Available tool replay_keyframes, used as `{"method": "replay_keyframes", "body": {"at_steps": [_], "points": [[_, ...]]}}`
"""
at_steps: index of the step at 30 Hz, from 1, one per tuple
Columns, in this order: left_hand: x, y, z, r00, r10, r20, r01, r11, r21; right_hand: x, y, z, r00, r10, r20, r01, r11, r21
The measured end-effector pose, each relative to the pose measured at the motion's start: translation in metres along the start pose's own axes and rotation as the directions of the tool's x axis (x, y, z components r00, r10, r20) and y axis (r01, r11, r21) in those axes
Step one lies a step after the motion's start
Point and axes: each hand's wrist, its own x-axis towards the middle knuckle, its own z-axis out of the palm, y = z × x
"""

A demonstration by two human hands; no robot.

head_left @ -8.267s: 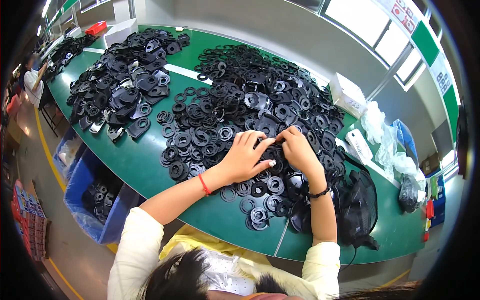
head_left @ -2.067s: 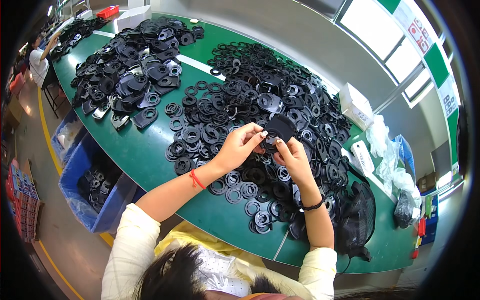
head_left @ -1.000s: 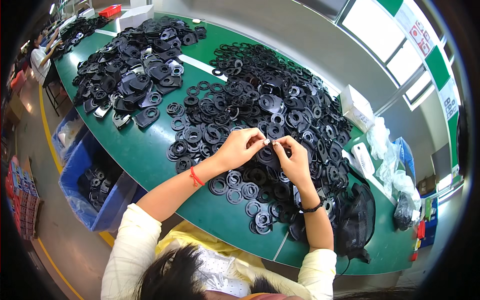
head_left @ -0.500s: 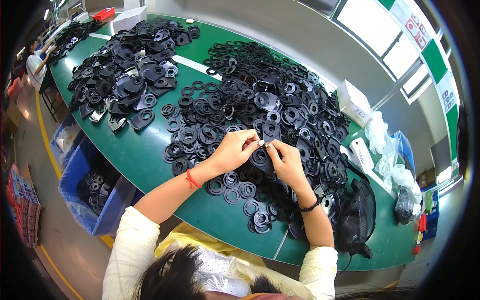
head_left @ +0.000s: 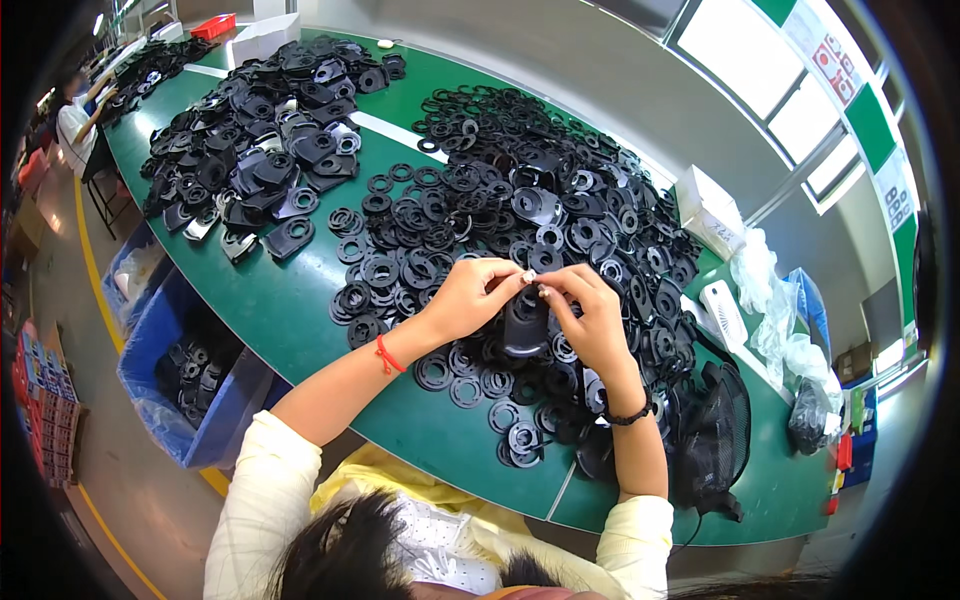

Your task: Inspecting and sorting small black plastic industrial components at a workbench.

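My left hand (head_left: 470, 298) and my right hand (head_left: 592, 318) meet over a large pile of black plastic rings and plates (head_left: 450, 215). Thumb and forefinger of each hand are pinched close together. Below the fingertips a black plastic plate (head_left: 526, 335) with a ring-shaped upper part hangs between the hands, its top edge hidden by my fingers. The left fingers grip it near the top; the right fingers press at the same end. Several loose flat rings (head_left: 466, 390) lie on the green table (head_left: 420, 440) in front of my left forearm.
Another heap of black plates (head_left: 260, 150) covers the table's left part. At right lie a black mesh bag (head_left: 715, 435), a white box (head_left: 708, 212), a white slotted object (head_left: 722, 315) and clear plastic bags (head_left: 760, 270). Blue bins (head_left: 215, 415) stand below the left edge. A person (head_left: 75, 125) sits far left.
The black plate between my hands now hangs lower and shows its broad smooth end. My right hand has shifted slightly right, its fingers a bit more spread from the left ones.
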Motion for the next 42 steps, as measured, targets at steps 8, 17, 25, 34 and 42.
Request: {"method": "replay_keyframes", "body": {"at_steps": [8, 17, 25, 34, 42], "points": [[0.0, -0.003, 0.001, 0.997, 0.052, 0.053, -0.056, 0.994, 0.09, -0.003, 0.004, 0.003, 0.997, 0.029, 0.074, -0.028, 1.0, -0.009], [-0.003, 0.013, 0.0, 0.96, -0.127, 0.25, 0.111, 0.991, 0.076, -0.009, 0.008, 0.012, 0.988, -0.148, -0.043, 0.131, 0.954, -0.271], [0.001, -0.002, 0.002, 0.992, -0.081, 0.092, 0.105, 0.95, -0.293, -0.004, 0.003, 0.007, 0.997, 0.043, -0.056, -0.043, 0.999, 0.002], [0.002, -0.001, 0.001, 0.958, -0.205, 0.2, 0.286, 0.746, -0.602, -0.006, 0.002, 0.01, 0.988, 0.152, -0.005, -0.15, 0.981, 0.121], [0.0, -0.005, -0.001, 0.931, -0.222, 0.29, 0.363, 0.651, -0.667, -0.007, 0.004, 0.007, 0.964, 0.247, 0.099, -0.263, 0.939, 0.222]]}}
